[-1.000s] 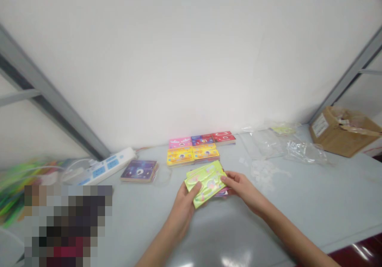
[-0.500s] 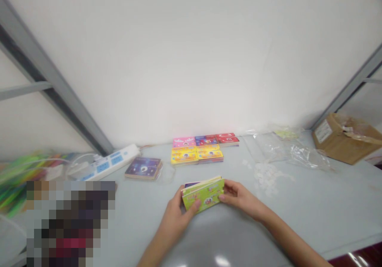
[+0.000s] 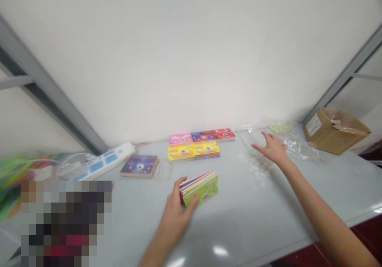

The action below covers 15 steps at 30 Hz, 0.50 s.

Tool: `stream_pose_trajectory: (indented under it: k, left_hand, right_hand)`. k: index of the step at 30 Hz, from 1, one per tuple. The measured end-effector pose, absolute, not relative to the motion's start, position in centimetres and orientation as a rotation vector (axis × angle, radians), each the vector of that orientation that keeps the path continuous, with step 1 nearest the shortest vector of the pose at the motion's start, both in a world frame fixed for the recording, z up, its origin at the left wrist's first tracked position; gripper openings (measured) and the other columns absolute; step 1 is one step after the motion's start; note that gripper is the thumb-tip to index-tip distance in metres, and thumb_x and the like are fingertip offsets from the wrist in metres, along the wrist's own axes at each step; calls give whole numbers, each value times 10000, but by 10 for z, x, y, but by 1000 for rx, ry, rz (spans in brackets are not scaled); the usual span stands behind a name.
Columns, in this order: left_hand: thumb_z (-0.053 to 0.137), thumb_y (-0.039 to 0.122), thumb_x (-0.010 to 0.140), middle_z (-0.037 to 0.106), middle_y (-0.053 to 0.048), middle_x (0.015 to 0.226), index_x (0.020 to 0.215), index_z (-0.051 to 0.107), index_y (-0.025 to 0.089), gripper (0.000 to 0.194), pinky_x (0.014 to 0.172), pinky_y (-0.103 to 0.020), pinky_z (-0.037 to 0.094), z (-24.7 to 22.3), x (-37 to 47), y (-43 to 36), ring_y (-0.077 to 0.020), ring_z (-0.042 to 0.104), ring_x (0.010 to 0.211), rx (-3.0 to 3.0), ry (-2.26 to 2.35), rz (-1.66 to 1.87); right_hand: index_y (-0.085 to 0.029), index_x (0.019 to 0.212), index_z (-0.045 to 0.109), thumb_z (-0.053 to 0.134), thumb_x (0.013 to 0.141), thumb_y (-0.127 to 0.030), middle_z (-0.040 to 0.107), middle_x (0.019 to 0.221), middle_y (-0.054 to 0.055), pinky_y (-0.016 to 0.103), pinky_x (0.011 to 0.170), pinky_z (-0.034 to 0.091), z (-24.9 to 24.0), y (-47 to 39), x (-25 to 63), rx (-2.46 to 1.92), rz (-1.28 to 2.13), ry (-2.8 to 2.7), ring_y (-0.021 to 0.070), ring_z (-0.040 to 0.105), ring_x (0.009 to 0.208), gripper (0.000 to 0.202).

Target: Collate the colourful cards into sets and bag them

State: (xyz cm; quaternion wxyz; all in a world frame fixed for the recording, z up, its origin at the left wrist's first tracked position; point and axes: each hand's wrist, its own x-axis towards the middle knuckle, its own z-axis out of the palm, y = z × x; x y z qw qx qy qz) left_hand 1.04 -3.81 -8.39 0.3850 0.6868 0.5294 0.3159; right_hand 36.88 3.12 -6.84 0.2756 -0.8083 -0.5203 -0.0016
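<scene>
A small stack of printed cards or booklets (image 3: 205, 191) with a green front stands tilted in my left hand (image 3: 176, 203), thumb on the green face and fingers round the back. Its upper edges fan slightly apart. My right hand (image 3: 272, 147) is stretched out with fingers spread, holding nothing, above the clear plastic bags (image 3: 298, 147) and a scatter of small white pieces (image 3: 258, 167). Behind the held stack lie several stacks: pink (image 3: 180, 139), yellow (image 3: 180, 151), blue (image 3: 203, 136) and red (image 3: 223, 134). A dark blue stack (image 3: 139, 165) lies to the left.
A white power strip (image 3: 104, 161) with cables lies at the left, near blurred colourful items (image 3: 18, 179). An open cardboard box (image 3: 331, 133) stands at the right back. Grey metal posts (image 3: 56, 92) rise at both sides before the white wall.
My right hand has let go of the green-fronted stack and moved right and away, its fingers now spread. My left hand keeps the stack, which has turned so more edges show.
</scene>
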Motion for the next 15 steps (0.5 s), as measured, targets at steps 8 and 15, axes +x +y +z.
stream_pose_trajectory:
  k: [8,15]
  left_hand:
    - [535,394,753,614,-72,1021,1242,250,200,599,814,-339,440,-75,16,-38,-215,597,898,1616,1409,737]
    - [564,436,722,624,-67,1003,1146,359,197,528,813,-328,468,-69,20,-41,-219,599,912,1360,1408,901]
  right_hand:
    - [-121,1047,595,486,723,-259,643,810,98,377,752,408,-88,48,409,-2204,-33,-1352,229,595,793,369]
    - [-205,1015,609,605,681,-353,561,705,3,272,542,452,-29,52,411,-1559,258,-1107,125,544,552,366]
